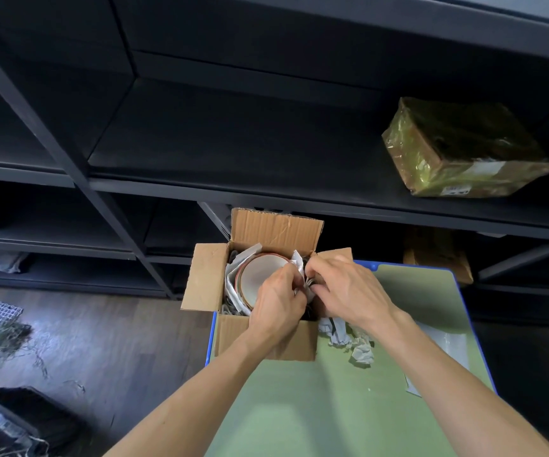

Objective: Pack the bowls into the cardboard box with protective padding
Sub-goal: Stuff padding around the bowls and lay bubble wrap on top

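Padding going in beside the bowls!

The white red-rimmed bowls [261,275] stand on edge inside the open brown cardboard box [266,341], with white crumpled paper padding [231,282] tucked round them. Both hands are in there: the left hand [278,301] and right hand [348,288] have their fingers curled, pinching 1 wad of paper at the box's right side. This looks like gap-filling. Next, I'd say, press it down snugly, then fetch the loose grey-white paper scraps [358,347] lying on the green table [316,407] just beside the box.
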The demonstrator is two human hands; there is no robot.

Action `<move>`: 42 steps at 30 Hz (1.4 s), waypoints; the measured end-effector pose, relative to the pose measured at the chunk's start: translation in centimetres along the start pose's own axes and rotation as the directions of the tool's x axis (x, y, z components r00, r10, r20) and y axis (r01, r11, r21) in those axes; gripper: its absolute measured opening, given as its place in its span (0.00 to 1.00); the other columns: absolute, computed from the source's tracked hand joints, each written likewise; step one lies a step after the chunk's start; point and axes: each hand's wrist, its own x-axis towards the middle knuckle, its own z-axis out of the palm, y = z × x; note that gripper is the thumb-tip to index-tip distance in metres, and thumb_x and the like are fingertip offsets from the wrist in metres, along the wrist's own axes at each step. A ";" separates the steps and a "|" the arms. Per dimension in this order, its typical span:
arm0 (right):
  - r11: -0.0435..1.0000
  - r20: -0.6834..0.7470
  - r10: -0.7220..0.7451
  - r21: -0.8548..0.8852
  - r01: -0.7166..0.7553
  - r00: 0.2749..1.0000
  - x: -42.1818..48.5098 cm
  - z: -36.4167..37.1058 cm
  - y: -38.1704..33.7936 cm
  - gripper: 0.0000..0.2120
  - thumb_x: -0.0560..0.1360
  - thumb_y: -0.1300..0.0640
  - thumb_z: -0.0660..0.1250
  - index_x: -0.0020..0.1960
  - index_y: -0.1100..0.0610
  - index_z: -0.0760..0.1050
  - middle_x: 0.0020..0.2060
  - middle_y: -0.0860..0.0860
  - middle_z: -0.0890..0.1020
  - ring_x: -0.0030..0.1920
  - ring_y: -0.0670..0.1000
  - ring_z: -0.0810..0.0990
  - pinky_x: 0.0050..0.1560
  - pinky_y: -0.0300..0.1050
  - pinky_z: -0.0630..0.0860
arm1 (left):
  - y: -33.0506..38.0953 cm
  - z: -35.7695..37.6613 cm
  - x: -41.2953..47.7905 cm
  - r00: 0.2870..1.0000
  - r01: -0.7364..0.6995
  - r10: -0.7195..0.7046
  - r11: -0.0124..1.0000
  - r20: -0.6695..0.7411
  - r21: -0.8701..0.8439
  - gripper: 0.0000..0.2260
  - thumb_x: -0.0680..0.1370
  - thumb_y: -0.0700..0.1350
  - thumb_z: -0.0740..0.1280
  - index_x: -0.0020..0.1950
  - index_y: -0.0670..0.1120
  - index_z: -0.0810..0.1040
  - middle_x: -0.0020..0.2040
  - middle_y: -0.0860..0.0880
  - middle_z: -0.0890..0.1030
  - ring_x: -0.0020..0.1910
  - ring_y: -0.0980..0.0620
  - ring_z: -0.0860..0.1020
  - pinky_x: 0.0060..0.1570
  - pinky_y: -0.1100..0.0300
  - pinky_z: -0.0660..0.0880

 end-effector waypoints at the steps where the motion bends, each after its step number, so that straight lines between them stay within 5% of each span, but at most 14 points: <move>1: 1.000 0.009 0.000 -0.006 0.000 1.000 -0.1 -0.2 0.1 0.07 0.75 0.54 0.65 0.51 0.47 0.69 0.43 0.45 0.80 0.53 0.51 0.73 0.40 0.51 0.75 | 0.0 0.0 0.0 1.000 -0.011 0.011 1.000 -0.003 -0.001 0.03 0.71 0.41 0.64 0.43 0.47 0.71 0.39 0.53 0.76 0.39 0.52 0.73 0.37 0.52 0.72; 11: 0.971 0.082 -0.028 -0.236 0.046 0.996 -0.5 0.3 0.0 0.12 0.78 0.57 0.60 0.42 0.50 0.80 0.42 0.43 0.80 0.46 0.47 0.65 0.38 0.47 0.73 | -0.3 -0.1 0.2 1.000 -0.022 0.022 0.999 0.006 -0.025 0.04 0.73 0.41 0.65 0.42 0.49 0.73 0.36 0.54 0.77 0.35 0.56 0.75 0.35 0.59 0.72; 18: 0.957 0.138 0.058 -0.288 -0.015 0.989 0.5 1.2 -1.4 0.13 0.71 0.63 0.60 0.46 0.54 0.82 0.40 0.49 0.78 0.51 0.51 0.70 0.44 0.44 0.59 | -0.2 -0.3 0.2 1.000 -0.025 0.026 0.999 0.013 -0.038 0.04 0.74 0.39 0.66 0.43 0.48 0.74 0.38 0.54 0.77 0.36 0.56 0.75 0.36 0.61 0.73; 24: 0.974 0.129 0.030 -0.228 0.000 0.991 -0.2 -0.1 -0.9 0.12 0.77 0.58 0.60 0.47 0.49 0.82 0.44 0.44 0.80 0.48 0.48 0.68 0.44 0.47 0.74 | -0.1 -0.4 0.1 0.998 -0.055 0.055 0.998 0.019 -0.012 0.05 0.75 0.39 0.66 0.42 0.48 0.73 0.38 0.55 0.76 0.37 0.57 0.73 0.36 0.65 0.68; 33: 0.941 0.223 -0.005 -0.330 0.081 0.975 -0.8 1.0 -1.4 0.14 0.75 0.56 0.59 0.49 0.50 0.82 0.45 0.45 0.83 0.54 0.51 0.67 0.46 0.47 0.58 | -0.2 -0.3 0.3 0.998 -0.054 0.054 0.999 0.036 0.006 0.04 0.75 0.38 0.66 0.43 0.47 0.74 0.38 0.52 0.77 0.36 0.55 0.73 0.36 0.63 0.68; 42: 0.962 0.156 -0.032 -0.265 0.073 0.987 -1.1 -0.1 -0.9 0.13 0.79 0.54 0.57 0.46 0.48 0.80 0.45 0.41 0.80 0.51 0.49 0.65 0.50 0.46 0.65 | -0.1 -0.3 0.3 0.997 -0.044 0.045 0.999 0.063 -0.012 0.04 0.74 0.39 0.66 0.43 0.47 0.74 0.38 0.53 0.77 0.36 0.55 0.73 0.38 0.57 0.73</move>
